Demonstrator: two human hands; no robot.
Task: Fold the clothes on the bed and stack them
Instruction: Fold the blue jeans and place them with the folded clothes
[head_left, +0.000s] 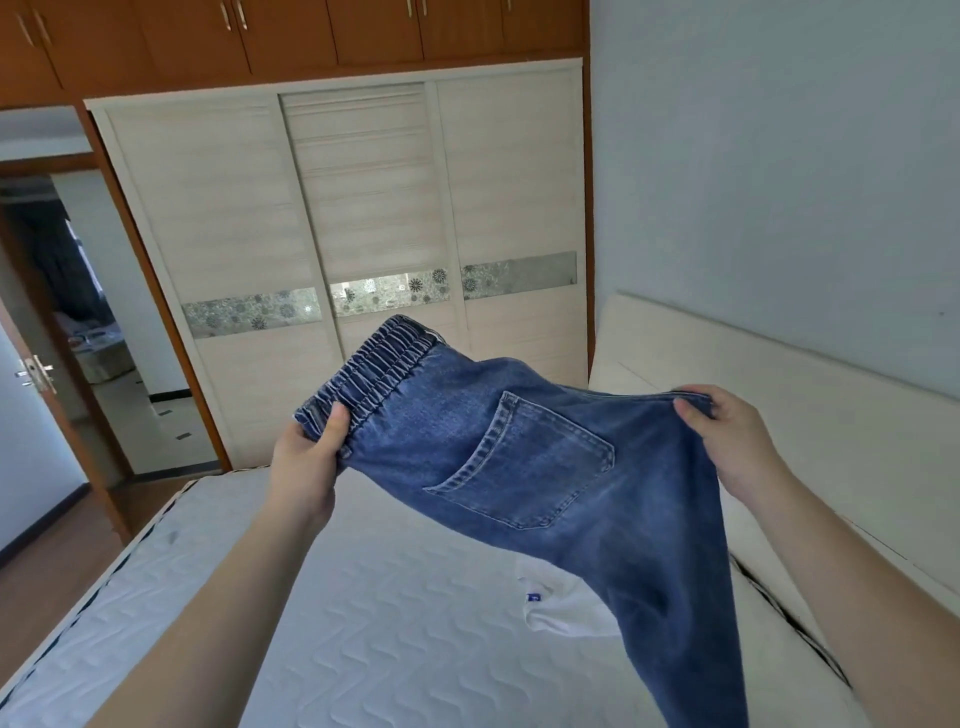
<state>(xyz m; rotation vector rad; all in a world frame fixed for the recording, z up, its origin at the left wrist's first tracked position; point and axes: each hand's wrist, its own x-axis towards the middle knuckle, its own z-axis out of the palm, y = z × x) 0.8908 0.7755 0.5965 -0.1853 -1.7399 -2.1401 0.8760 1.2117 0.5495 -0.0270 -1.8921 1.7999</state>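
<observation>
Blue denim jeans (545, 467) are held up in the air above the bed (395, 623), folded lengthwise so that one back pocket faces the camera and the legs hang down toward 5 o'clock. The elastic waistband is gripped at 10 o'clock by the left hand (306, 462), thumb pressed on top of the gathered fabric and fingers curled beneath. The opposite edge of the jeans, at 2 o'clock, is pinched by the right hand (727, 436), thumb on top. Beneath the hanging legs, a white garment (566, 603) with a small blue label is seen lying on the quilted white mattress, partly hidden by the denim. A pale headboard (779, 410) is seen along the right side of the bed. Farther off, at 12 o'clock, a wardrobe (353, 218) with pale sliding doors is seen, and at 9 o'clock an open doorway (67, 312).
</observation>
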